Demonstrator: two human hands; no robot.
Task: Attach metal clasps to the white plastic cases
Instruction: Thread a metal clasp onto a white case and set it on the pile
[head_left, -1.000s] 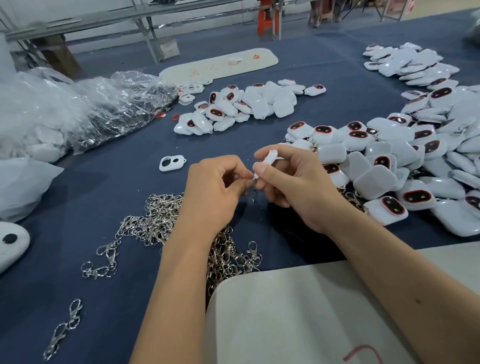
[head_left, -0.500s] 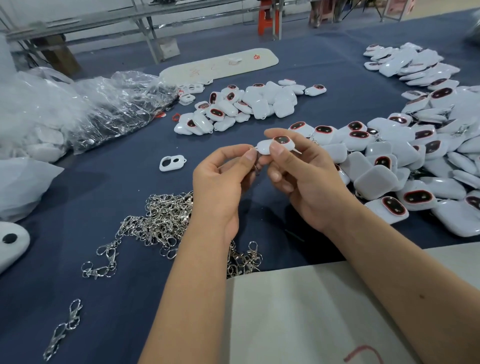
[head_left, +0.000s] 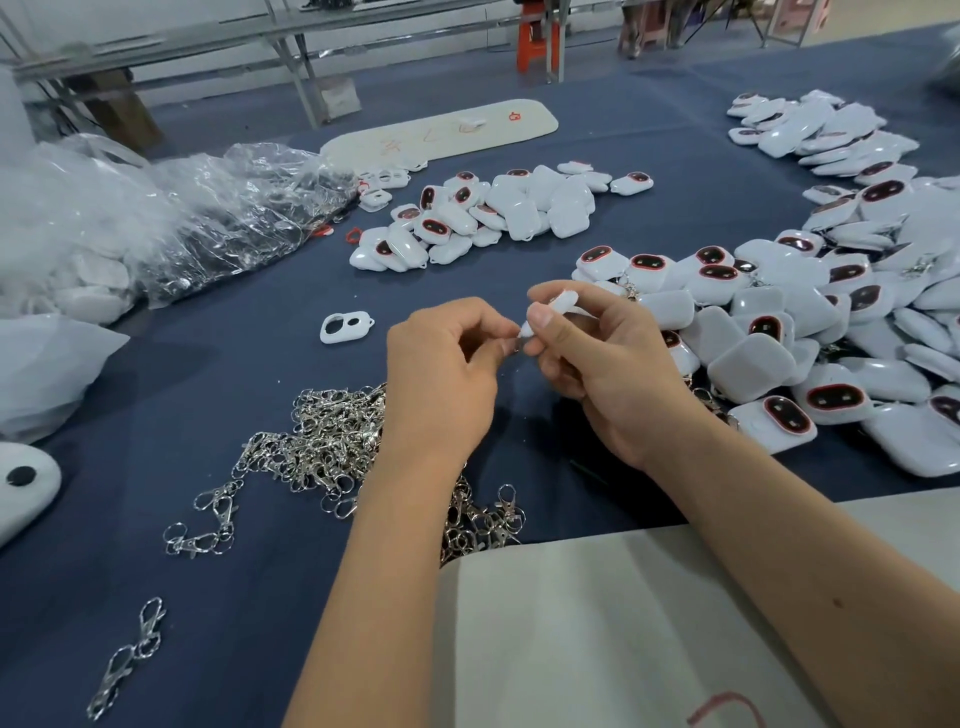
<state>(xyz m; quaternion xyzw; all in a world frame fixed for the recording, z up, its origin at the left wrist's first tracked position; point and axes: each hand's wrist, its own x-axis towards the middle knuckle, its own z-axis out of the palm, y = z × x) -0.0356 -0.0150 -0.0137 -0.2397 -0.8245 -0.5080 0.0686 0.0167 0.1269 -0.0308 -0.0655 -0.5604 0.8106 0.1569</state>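
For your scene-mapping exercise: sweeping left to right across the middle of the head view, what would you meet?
Clear plastic bags → single white faceplate lying flat → left hand → white case in the right hand's grip → right hand → big heap of white cases.

Bare forearms, no sleeves, rings or watch.
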